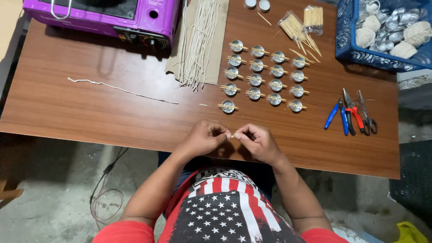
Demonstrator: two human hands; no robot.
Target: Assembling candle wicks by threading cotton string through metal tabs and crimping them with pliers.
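Note:
My left hand (204, 137) and my right hand (257, 140) meet at the near edge of the brown wooden table (90, 112). Both pinch one small pale piece (232, 135) between their fingertips; it is too small to tell what it is. Just beyond the hands stand rows of small round metal cups (265, 74), each with a thin wooden stick laid across its top. The nearest cup (228, 106) is a little past my left hand.
A bundle of white wick strings (198, 40) lies on cardboard, and one loose string (121, 90) trails left. A purple portable stove (103, 15) sits far left. Bags of wooden sticks (299, 27), a blue basket (346, 45) of cups and string balls, pliers and scissors (353, 118) are at right.

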